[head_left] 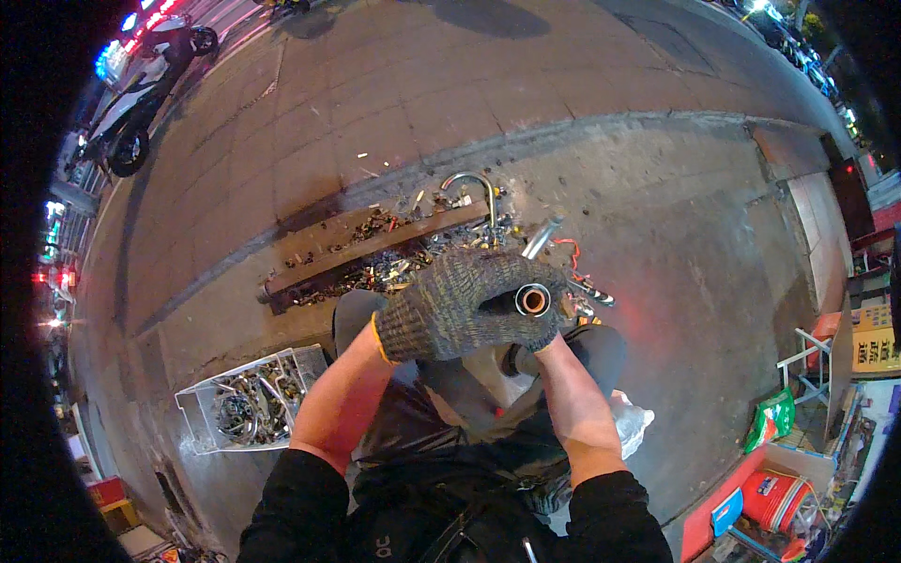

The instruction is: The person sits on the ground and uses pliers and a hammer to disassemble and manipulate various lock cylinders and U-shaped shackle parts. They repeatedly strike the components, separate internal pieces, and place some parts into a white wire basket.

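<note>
Both hands wear dark grey knitted gloves with yellow cuffs and meet in front of my knees. My left hand (450,305) is closed, with its thumb and fingers round a chrome metal fitting (534,300). The fitting's round open end faces up, with a copper-coloured ring inside. Beyond the fingers a shiny chrome tube (542,238) sticks out; whether it joins the fitting is hidden. My right hand (560,314) is mostly covered by the left and lies against the fitting's right side; its fingers cannot be made out.
A brown metal beam (375,251) lies ahead among scattered small metal parts. A curved chrome spout (479,178) stands near its right end. At left sits a clear plastic bin (197,413) of metal parts. A red bucket (777,497) and a green bag (771,418) are at right.
</note>
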The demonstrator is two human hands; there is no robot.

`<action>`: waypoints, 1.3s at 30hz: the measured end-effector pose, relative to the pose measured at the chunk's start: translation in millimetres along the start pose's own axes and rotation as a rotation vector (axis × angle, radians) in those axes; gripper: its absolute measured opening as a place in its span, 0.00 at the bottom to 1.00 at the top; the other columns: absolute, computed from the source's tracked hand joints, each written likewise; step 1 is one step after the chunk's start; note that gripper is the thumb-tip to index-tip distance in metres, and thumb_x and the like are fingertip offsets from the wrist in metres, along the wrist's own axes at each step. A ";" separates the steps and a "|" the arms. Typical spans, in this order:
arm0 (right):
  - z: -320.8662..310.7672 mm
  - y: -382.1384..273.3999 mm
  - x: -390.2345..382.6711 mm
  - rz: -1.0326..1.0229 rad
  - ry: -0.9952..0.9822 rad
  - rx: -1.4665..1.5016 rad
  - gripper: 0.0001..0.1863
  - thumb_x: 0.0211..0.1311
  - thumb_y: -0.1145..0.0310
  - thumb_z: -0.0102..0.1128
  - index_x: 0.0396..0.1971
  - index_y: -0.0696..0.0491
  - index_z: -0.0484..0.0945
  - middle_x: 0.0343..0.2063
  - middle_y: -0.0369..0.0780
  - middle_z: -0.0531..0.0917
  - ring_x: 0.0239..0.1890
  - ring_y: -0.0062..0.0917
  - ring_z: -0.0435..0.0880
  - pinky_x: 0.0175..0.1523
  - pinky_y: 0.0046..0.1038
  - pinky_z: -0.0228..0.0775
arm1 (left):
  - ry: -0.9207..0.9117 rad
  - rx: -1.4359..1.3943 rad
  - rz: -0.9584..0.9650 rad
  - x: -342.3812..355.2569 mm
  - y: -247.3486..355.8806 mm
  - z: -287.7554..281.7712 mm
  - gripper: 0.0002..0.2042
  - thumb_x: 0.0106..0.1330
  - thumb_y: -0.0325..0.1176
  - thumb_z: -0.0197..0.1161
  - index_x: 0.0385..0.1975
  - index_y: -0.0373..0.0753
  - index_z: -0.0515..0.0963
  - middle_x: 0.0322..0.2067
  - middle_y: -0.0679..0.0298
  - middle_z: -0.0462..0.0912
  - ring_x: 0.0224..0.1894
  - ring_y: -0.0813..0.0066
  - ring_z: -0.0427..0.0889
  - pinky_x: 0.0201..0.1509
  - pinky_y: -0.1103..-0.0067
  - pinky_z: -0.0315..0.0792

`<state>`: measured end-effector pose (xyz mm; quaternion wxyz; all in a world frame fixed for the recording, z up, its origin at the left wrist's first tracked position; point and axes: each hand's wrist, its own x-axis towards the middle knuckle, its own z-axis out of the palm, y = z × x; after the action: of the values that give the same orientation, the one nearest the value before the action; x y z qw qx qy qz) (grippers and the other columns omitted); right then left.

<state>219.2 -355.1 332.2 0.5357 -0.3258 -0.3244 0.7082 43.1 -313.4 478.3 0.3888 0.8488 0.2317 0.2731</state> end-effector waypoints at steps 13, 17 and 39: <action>-22.8 25.9 25.7 -0.328 -0.115 -0.320 0.19 0.78 0.61 0.46 0.61 0.54 0.70 0.55 0.41 0.79 0.57 0.30 0.79 0.66 0.37 0.72 | 0.562 0.248 -0.072 -6.0 14.0 51.9 0.20 0.55 0.42 0.74 0.47 0.44 0.84 0.45 0.57 0.86 0.46 0.54 0.85 0.53 0.64 0.78; -10.6 20.0 24.3 -0.307 -0.036 -0.259 0.16 0.65 0.70 0.60 0.51 0.56 0.79 0.45 0.40 0.85 0.47 0.26 0.84 0.56 0.31 0.78 | 0.504 0.304 -0.012 -9.6 9.4 51.7 0.22 0.51 0.41 0.76 0.48 0.44 0.84 0.47 0.57 0.86 0.50 0.55 0.85 0.56 0.64 0.77; 21.9 -6.7 3.0 -0.114 -0.144 -0.112 0.23 0.58 0.69 0.70 0.54 0.56 0.78 0.50 0.42 0.84 0.50 0.27 0.84 0.57 0.34 0.78 | 0.054 0.107 0.149 -6.2 -1.1 15.5 0.18 0.53 0.38 0.75 0.44 0.42 0.84 0.45 0.57 0.86 0.48 0.58 0.84 0.55 0.66 0.77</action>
<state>204.5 -353.2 349.9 0.5314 -0.2845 -0.4193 0.6789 48.2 -324.7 467.2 0.3150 0.8756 0.1925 0.3114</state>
